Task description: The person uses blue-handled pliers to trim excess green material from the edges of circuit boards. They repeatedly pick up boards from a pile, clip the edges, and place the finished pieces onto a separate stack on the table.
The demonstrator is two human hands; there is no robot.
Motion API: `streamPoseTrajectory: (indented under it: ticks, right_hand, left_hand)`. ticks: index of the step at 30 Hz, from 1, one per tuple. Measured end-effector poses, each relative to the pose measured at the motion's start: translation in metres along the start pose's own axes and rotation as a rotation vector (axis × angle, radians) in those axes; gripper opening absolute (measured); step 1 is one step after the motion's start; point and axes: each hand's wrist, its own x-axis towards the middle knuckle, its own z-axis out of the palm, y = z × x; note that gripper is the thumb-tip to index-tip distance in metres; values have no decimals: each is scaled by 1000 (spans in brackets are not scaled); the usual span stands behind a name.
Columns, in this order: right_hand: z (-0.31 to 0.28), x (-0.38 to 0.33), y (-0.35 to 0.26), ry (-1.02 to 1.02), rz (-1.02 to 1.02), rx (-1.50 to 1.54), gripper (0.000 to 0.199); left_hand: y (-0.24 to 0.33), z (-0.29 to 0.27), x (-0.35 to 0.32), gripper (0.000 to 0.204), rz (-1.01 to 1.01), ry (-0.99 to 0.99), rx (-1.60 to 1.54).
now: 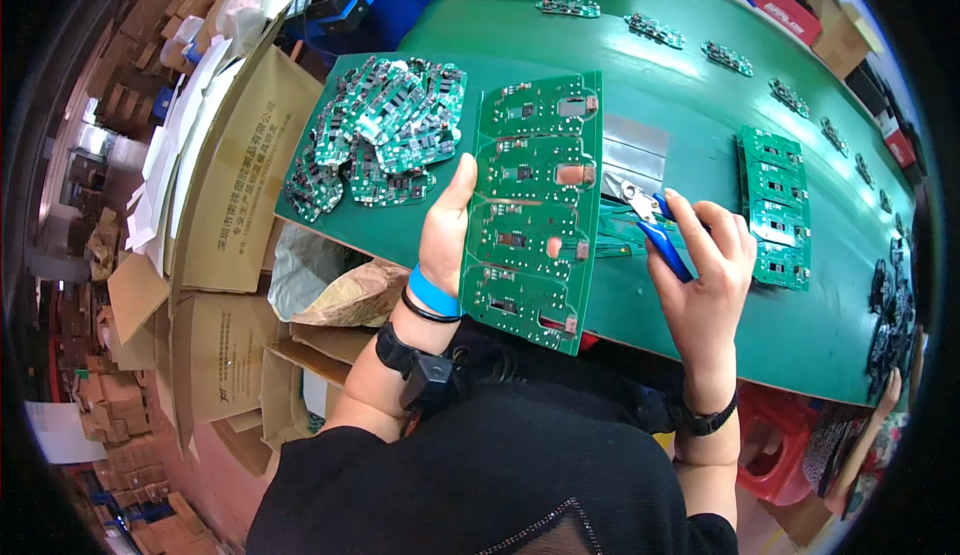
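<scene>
My left hand (448, 230) grips a tall green circuit board panel (530, 210) by its left edge, tilted up above the table. The panel is made of several joined boards, and parts of my fingers show through its cut-outs. In my right hand (708, 265) is a pair of cutting pliers (664, 238) with blue handles. Their jaws point left toward the panel's right edge, apart from it. Behind the pliers lies a grey metal plate (636, 150). Green strips (618, 235) lie on the table below that plate, partly hidden by the panel.
A heap of separated circuit boards (385, 130) covers the green table's (680, 85) left end. A stack of uncut panels (775, 210) stands at right. Single boards (655, 31) form a row along the far side. Cardboard boxes (235, 175) crowd the left; a red stool (775, 445) is below right.
</scene>
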Motion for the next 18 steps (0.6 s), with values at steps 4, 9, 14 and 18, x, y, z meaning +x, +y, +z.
streamPoseTrajectory:
  ticks: [4, 9, 14, 18]
  right_hand:
    - [4, 1, -1, 13, -24, -45, 49]
    - [2, 0, -1, 7, 6, -31, 51]
    - [-12, -1, 8, 64, 92, 94, 50]
    - [-28, -4, -6, -174, -80, 98, 55]
  left_hand:
    - [-5, 0, 4, 67, -12, 29, 21]
    - [-2, -2, 7, 67, -37, -67, -57]
    - [6, 12, 15, 71, 31, 148, 302]
    - [11, 15, 22, 68, 71, 262, 539]
